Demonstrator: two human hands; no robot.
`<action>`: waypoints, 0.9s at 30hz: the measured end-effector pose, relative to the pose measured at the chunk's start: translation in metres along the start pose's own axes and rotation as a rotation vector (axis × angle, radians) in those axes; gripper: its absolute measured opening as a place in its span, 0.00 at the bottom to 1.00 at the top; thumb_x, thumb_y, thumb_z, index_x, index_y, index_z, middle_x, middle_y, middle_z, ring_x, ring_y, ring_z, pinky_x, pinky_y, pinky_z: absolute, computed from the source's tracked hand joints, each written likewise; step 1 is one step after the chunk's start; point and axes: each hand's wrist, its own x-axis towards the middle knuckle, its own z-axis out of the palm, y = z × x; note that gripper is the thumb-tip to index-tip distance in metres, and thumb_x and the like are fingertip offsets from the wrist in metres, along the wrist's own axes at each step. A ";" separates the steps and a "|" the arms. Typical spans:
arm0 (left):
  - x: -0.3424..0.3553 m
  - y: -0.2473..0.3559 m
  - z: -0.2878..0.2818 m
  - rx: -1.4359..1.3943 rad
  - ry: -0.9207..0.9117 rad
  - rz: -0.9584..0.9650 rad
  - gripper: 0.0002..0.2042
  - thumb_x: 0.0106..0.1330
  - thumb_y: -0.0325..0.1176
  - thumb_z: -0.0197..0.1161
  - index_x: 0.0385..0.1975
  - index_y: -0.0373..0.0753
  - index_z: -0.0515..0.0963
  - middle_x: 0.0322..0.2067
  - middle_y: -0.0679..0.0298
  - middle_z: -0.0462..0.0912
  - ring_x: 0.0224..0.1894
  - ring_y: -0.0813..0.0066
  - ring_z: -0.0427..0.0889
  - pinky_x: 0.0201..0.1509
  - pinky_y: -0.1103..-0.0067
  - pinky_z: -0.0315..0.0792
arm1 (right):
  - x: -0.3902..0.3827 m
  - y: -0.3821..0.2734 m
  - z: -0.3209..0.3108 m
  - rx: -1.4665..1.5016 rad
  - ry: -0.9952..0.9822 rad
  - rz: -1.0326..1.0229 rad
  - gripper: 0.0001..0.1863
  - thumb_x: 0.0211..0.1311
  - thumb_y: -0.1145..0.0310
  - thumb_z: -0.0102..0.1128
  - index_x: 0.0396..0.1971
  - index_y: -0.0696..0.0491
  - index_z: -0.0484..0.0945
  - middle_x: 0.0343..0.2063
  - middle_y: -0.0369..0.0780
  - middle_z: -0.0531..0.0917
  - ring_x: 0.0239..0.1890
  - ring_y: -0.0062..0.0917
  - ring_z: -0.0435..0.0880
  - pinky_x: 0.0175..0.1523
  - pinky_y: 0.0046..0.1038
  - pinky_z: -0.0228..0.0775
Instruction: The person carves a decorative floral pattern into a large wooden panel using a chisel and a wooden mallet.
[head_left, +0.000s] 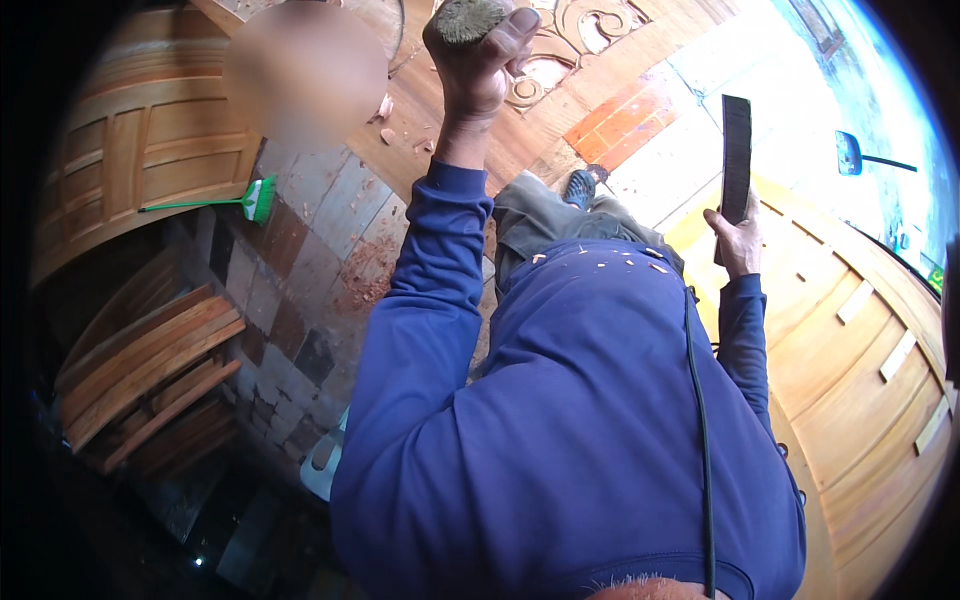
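My left hand (480,70) is closed around a round wooden piece (462,20), seen end-on at the top of the picture. It is above a wooden board with carved scrollwork (560,45), where pale chips and shavings lie. At the right, my right hand (738,240) grips the lower end of a long, dark rectangular bar (736,150), held upright in the picture over pale floor tiles. A few small chips rest on the front of my blue top.
Panelled wooden doors stand at left (150,150) and right (850,350). A green broom (255,200) lies beside the left one. Stacked curved wooden pieces (150,360) and a white plastic object (322,462) are at lower left. Shavings litter the tiles. A blurred patch covers the upper left.
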 end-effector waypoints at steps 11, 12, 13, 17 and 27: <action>0.005 0.005 0.007 0.044 -0.102 -0.007 0.13 0.65 0.32 0.71 0.25 0.41 0.72 0.16 0.73 0.69 0.13 0.85 0.63 0.17 0.83 0.56 | -0.020 -0.013 0.003 0.083 0.004 0.112 0.46 0.52 0.73 0.75 0.73 0.56 0.64 0.50 0.37 0.80 0.48 0.21 0.79 0.55 0.25 0.73; 0.006 0.006 0.008 0.022 -0.096 -0.022 0.13 0.65 0.32 0.71 0.24 0.41 0.72 0.16 0.73 0.69 0.13 0.85 0.63 0.17 0.83 0.56 | -0.021 -0.014 0.003 0.084 0.009 0.121 0.45 0.52 0.72 0.76 0.72 0.56 0.64 0.49 0.36 0.80 0.47 0.20 0.78 0.54 0.24 0.73; 0.006 0.006 0.008 0.022 -0.098 -0.022 0.13 0.65 0.32 0.71 0.24 0.41 0.72 0.16 0.73 0.69 0.13 0.85 0.63 0.17 0.83 0.56 | -0.022 -0.014 0.003 0.085 0.010 0.121 0.45 0.52 0.72 0.76 0.72 0.56 0.64 0.49 0.36 0.80 0.47 0.20 0.78 0.54 0.24 0.73; 0.014 -0.003 -0.006 -0.025 -0.170 0.054 0.13 0.67 0.32 0.70 0.25 0.41 0.72 0.15 0.73 0.68 0.13 0.85 0.63 0.16 0.83 0.56 | -0.024 -0.024 0.005 0.084 0.055 0.089 0.38 0.54 0.71 0.75 0.65 0.55 0.69 0.36 0.33 0.80 0.37 0.18 0.79 0.44 0.24 0.74; -0.002 -0.006 0.001 0.151 -0.108 -0.041 0.12 0.62 0.32 0.73 0.29 0.37 0.74 0.19 0.70 0.76 0.15 0.86 0.66 0.18 0.83 0.58 | -0.011 -0.177 0.006 0.237 0.152 -0.321 0.42 0.52 0.75 0.77 0.69 0.54 0.67 0.38 0.35 0.83 0.39 0.21 0.83 0.47 0.26 0.78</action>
